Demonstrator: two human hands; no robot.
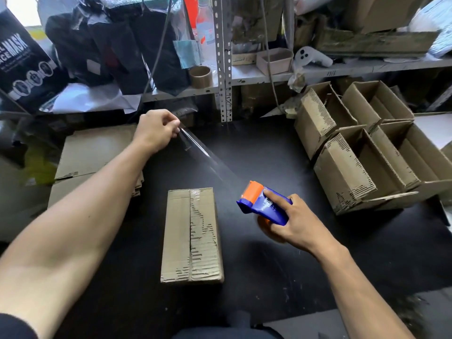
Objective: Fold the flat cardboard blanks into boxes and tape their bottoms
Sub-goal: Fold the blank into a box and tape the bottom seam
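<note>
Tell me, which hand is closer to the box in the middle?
Right. The right hand holds the tape dispenser just beside the box; the left hand pinches the tape farther behind it.

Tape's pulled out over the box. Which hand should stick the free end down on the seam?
Left. The left hand already pinches the tape end, beyond the box; the right hand is busy gripping the dispenser.

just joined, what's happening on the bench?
A person is pulling clear tape off a blue and orange dispenser: the left hand pinches the free end, the right hand holds the dispenser. A folded box lies between them on the black table, seam up. Finished boxes are piled at right; flat blanks lie at left.
</note>
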